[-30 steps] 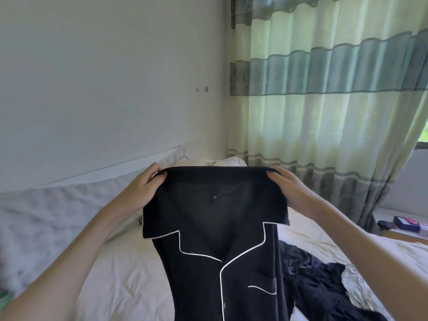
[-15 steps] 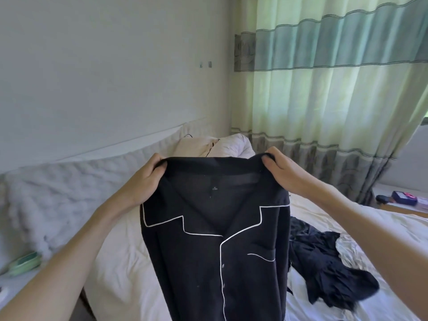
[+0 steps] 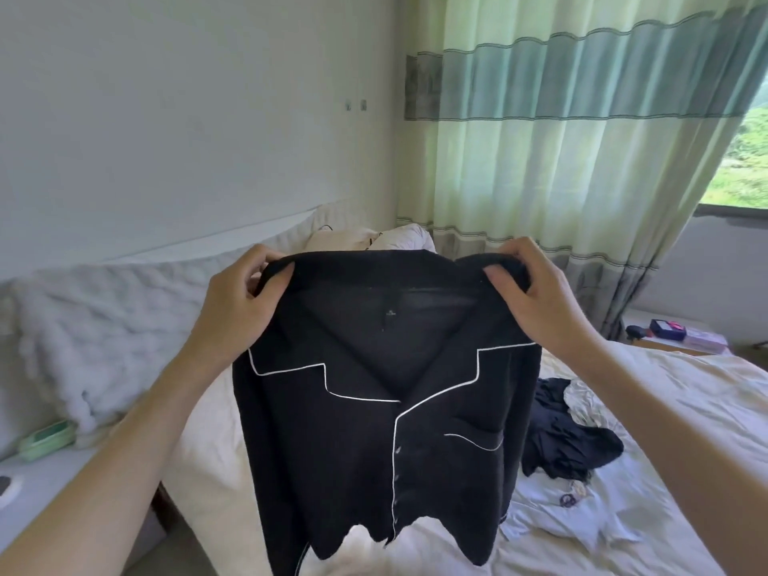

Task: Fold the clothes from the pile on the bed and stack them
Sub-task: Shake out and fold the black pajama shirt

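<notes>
A black pyjama shirt [image 3: 374, 442] with white piping hangs in the air above the bed, front towards me, buttoned down the middle. My left hand [image 3: 239, 303] pinches its left shoulder at the collar. My right hand [image 3: 534, 301] grips the right shoulder. The shirt's hem hangs just above the white sheet [image 3: 648, 392]. To the right, behind the shirt, a heap of dark clothes [image 3: 569, 434] lies on the bed, with a pale garment [image 3: 577, 521] spread in front of it.
A fluffy white blanket [image 3: 95, 326] lines the wall on the left. Pillows [image 3: 399, 239] sit at the bed's head. A green case [image 3: 45, 438] rests on a low ledge at left. A bedside table with a purple box [image 3: 669, 328] stands under the striped curtain [image 3: 573, 130].
The shirt hangs higher than before, so its hem now shows clear of the sheet. My view has tilted down, showing more of the bed and the pale garment.
</notes>
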A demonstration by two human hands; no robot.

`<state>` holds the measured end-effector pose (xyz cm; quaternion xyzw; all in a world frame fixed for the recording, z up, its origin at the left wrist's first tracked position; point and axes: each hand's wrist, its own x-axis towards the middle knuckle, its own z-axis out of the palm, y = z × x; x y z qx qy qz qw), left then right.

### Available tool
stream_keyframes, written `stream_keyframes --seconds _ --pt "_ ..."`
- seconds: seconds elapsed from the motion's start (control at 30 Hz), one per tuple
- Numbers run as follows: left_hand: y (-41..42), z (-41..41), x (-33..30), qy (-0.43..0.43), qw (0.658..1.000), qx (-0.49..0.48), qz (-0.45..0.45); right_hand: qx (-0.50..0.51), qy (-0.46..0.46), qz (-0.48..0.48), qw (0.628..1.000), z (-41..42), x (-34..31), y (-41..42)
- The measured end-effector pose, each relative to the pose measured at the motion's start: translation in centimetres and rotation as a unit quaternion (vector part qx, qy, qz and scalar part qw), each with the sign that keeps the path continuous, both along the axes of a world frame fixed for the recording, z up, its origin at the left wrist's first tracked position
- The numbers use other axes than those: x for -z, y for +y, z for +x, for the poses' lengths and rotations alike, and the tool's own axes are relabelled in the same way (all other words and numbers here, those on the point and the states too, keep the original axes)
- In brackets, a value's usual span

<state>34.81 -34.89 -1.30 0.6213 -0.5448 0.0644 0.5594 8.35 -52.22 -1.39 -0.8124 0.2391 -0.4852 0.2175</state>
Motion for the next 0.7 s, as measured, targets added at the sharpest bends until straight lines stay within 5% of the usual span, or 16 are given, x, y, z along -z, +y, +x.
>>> stream_keyframes --seconds 0.33,0.7 --pt "1.4 0.7 -0.5 -0.056 0.997 -0.047 -0.029 -0.009 -0.026 -0.036 0.999 -0.1 -2.1 2.9" --pt "-9.9 9.4 8.5 -0.253 0.949 -0.151 0.110 0.033 0.172 -0.032 0.984 8.9 8.1 -9.4"
